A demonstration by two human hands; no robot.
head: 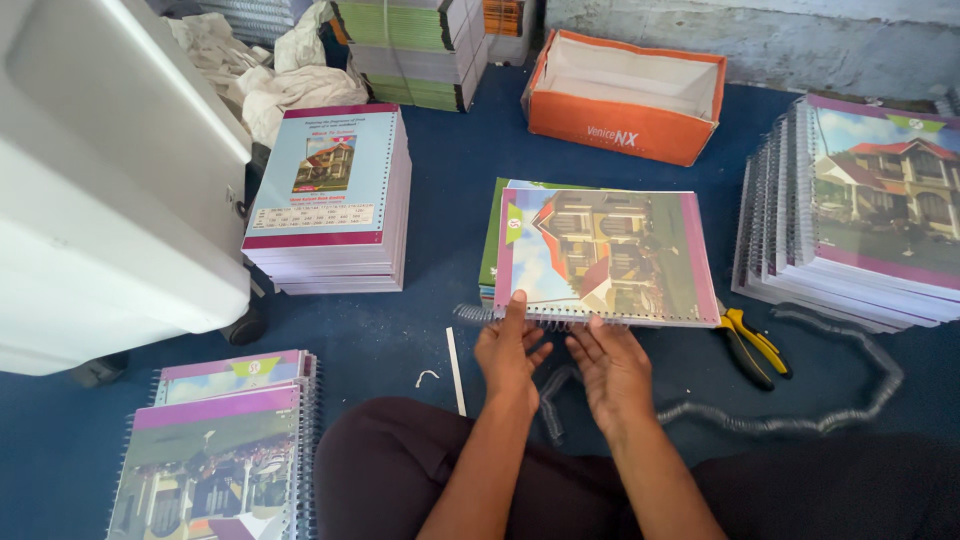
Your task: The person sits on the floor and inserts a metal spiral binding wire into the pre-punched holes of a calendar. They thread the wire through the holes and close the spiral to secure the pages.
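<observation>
A notebook (606, 255) with a glossy house picture on its cover lies on a short pile on the blue floor in front of me. Both hands are at its near edge, where the spiral binding (560, 318) runs. My left hand (508, 352) has its thumb on the cover's near left corner. My right hand (612, 365) has its fingertips against the coil near the middle of the edge. Whether either hand pinches the coil cannot be told. My dark-trousered knees fill the bottom of the view.
Yellow-handled pliers (752, 343) lie right of the notebook, with a long loose spiral coil (800, 420) curling past. Notebook stacks stand at left (330, 200), right (860, 220) and bottom left (215, 450). An orange box (625, 110) sits behind; a white machine (100, 180) fills the left.
</observation>
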